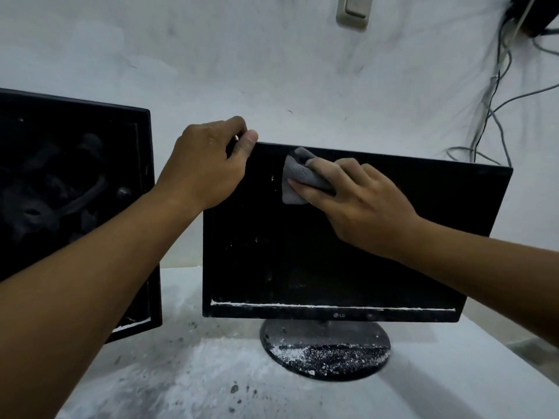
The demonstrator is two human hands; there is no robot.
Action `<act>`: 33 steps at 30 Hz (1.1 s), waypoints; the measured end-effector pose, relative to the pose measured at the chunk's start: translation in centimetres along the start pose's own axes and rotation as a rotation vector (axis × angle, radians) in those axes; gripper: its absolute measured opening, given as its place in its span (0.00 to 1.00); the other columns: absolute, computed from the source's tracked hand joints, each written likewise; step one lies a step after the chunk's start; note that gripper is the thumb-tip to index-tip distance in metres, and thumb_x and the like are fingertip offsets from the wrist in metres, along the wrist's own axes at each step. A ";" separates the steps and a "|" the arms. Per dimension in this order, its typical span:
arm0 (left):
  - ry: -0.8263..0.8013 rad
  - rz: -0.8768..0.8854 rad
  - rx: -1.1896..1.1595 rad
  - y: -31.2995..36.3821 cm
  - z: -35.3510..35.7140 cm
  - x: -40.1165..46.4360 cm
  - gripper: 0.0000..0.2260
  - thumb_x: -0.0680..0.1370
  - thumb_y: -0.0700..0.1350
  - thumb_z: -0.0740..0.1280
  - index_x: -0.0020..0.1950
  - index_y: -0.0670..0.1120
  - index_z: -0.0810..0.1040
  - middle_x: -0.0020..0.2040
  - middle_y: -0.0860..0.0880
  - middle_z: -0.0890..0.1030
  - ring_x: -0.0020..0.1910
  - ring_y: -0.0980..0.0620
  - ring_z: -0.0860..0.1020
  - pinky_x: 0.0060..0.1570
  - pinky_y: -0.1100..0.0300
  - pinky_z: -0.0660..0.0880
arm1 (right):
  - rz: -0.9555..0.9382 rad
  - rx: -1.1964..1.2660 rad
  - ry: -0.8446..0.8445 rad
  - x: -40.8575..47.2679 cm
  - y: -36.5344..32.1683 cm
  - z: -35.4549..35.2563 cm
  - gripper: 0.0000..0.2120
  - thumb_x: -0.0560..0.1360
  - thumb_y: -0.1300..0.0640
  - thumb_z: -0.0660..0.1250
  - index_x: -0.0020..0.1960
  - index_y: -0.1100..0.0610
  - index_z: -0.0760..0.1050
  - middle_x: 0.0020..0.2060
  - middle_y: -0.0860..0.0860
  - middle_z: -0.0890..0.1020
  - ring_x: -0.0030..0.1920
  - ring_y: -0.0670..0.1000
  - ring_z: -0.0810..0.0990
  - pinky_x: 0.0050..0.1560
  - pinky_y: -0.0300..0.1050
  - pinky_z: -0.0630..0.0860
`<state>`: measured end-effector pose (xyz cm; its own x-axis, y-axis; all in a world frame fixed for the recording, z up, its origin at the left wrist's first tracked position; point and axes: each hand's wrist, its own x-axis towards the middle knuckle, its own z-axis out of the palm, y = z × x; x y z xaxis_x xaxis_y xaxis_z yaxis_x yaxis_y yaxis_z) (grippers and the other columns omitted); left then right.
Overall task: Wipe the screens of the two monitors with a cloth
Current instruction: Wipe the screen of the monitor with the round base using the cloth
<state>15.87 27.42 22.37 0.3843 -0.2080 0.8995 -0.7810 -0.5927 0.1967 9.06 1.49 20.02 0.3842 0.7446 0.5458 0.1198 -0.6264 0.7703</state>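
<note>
A grey cloth point(298, 179) is pressed to the upper left of the right monitor point(357, 237) by the flat fingers of the right hand point(360, 204).

The monitor's top left corner is gripped by the left hand point(205, 164); were that grip eased, the screen could be tipped back on its round stand point(325, 349). Grit may be dragged across the glass. "LG" is read on the lower bezel. The left monitor point(72, 207) is not being touched.

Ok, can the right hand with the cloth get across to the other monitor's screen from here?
Probably not directly. The left arm crosses in front of the left monitor, its hand gripping the LG monitor at the top corner. The right hand, pressing the grey cloth, would have to cross over it.
</note>
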 end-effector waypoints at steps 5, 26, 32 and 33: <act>-0.041 -0.014 0.022 0.0 -0.1 0.0 0.13 0.85 0.49 0.57 0.46 0.43 0.73 0.34 0.51 0.74 0.37 0.45 0.73 0.38 0.53 0.66 | -0.350 -0.006 -0.111 -2.4 -2.4 0.3 0.20 0.84 0.58 0.51 0.73 0.57 0.70 0.67 0.60 0.74 0.54 0.61 0.78 0.42 0.53 0.76; -0.001 -0.028 0.077 0.2 0.2 0.2 0.10 0.85 0.49 0.57 0.44 0.49 0.67 0.33 0.56 0.68 0.39 0.44 0.70 0.39 0.54 0.61 | -0.111 0.005 -0.072 1.9 -0.8 -0.3 0.23 0.79 0.59 0.55 0.72 0.53 0.71 0.71 0.57 0.73 0.58 0.61 0.74 0.45 0.54 0.72; -0.033 -0.041 0.043 -0.1 0.2 0.1 0.12 0.85 0.49 0.56 0.45 0.46 0.69 0.34 0.55 0.71 0.38 0.45 0.72 0.39 0.54 0.63 | -0.521 0.073 -0.202 -2.9 -4.4 0.6 0.21 0.80 0.55 0.62 0.73 0.53 0.67 0.71 0.55 0.72 0.58 0.57 0.77 0.46 0.50 0.77; -0.030 -0.037 0.048 0.0 0.2 0.1 0.12 0.85 0.49 0.56 0.45 0.46 0.69 0.33 0.55 0.71 0.38 0.45 0.71 0.39 0.55 0.62 | -0.591 0.066 -0.250 -3.5 -4.8 0.7 0.24 0.79 0.54 0.64 0.74 0.52 0.65 0.71 0.55 0.71 0.59 0.57 0.77 0.47 0.48 0.78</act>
<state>16.05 27.25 22.36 0.4278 -0.2083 0.8795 -0.7418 -0.6369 0.2100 7.77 1.78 14.17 0.4368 0.8972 -0.0643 0.4300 -0.1454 0.8910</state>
